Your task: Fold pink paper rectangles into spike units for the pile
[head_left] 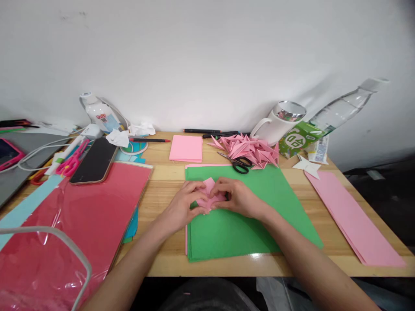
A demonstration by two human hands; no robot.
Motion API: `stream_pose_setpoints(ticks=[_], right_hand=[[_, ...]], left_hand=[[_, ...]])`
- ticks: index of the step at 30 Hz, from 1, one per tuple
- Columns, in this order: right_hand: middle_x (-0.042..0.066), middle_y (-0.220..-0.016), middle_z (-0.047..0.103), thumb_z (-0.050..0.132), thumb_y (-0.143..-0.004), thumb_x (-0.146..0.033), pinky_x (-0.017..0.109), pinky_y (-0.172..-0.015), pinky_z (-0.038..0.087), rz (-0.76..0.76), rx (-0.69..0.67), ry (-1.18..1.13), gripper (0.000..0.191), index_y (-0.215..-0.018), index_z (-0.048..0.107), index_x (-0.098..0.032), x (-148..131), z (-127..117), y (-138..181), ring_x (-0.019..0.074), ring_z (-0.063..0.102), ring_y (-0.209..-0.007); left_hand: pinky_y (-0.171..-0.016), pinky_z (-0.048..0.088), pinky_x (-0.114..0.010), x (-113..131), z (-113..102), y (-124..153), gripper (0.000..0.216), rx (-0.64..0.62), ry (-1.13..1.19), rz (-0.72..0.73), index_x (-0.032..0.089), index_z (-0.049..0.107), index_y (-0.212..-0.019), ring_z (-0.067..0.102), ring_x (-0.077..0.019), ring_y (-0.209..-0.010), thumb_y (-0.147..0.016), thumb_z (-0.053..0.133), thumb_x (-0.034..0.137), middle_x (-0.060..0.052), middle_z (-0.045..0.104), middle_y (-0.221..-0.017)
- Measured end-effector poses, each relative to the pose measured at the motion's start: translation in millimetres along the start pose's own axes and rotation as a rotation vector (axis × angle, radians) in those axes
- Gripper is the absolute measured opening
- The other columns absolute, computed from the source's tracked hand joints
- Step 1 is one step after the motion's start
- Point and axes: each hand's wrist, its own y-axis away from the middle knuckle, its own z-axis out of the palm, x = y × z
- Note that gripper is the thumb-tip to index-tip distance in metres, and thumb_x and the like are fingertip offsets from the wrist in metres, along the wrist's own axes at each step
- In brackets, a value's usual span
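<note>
Between my two hands is a small piece of pink paper, partly folded, with creases showing and one corner pointing away from me. My left hand pinches its left side, thumb at the near edge. On the right side, the curled fingers of my right hand grip it too, hiding part of the paper. Both hands are over a stack of green paper sheets, whose left edge shows pink paper beneath. Behind them lie black-handled scissors, a heap of folded pink paper pieces and a stack of pink paper squares.
To the left are a red sheet pack in clear plastic, a phone, pink scissors and a white bottle. At the right stand a white mug, a green packet and a tilted clear bottle, with pink strips nearer.
</note>
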Motion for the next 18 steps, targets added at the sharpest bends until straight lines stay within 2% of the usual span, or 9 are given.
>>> stream_pose_setpoints(ticks=[2,6,11,18], right_hand=[[0.001,-0.075,0.055,0.069,-0.074,-0.034,0.021,-0.057,0.035,0.003,-0.002,0.003,0.019,-0.084,0.068,-0.018,-0.1,0.3,-0.4,0.0102,0.048,-0.062],[0.001,-0.074,0.054,0.069,-0.073,-0.034,0.022,-0.058,0.037,0.007,-0.019,-0.004,0.019,-0.084,0.069,-0.019,0.0,-0.9,-0.8,0.0112,0.048,-0.064],[0.002,-0.079,0.057,0.062,-0.079,-0.025,0.022,-0.061,0.04,0.004,-0.061,-0.032,0.01,-0.084,0.067,-0.017,-0.4,-3.9,-1.0,0.0114,0.051,-0.066],[0.001,-0.076,0.056,0.065,-0.075,-0.019,0.023,-0.063,0.037,0.027,-0.048,0.102,0.002,-0.076,0.066,-0.018,-5.2,-4.7,0.4,0.0127,0.05,-0.071]], left_hand=[[-0.091,0.042,-0.035,2.3,-0.4,-0.5,0.011,-0.011,-0.003,0.003,0.02,0.065,-0.085,0.049,-0.0199,-0.107,-0.075,0.067,0.025,-0.005,0.055,-0.111],[-0.091,0.041,-0.035,5.9,-0.3,-1.4,0.017,-0.018,-0.033,0.012,0.02,0.063,-0.089,0.048,-0.0203,-0.107,-0.076,0.066,0.028,-0.006,0.054,-0.112],[-0.094,0.039,-0.036,10.5,-2.1,-4.4,0.011,-0.092,-0.029,-0.042,0.022,0.062,-0.089,0.045,-0.0209,-0.11,-0.078,0.063,0.025,-0.005,0.051,-0.112],[-0.094,0.038,-0.036,15.5,-2.9,-8.0,0.013,-0.129,-0.018,-0.119,0.022,0.061,-0.084,0.043,-0.0208,-0.109,-0.074,0.068,0.02,-0.003,0.047,-0.11]])
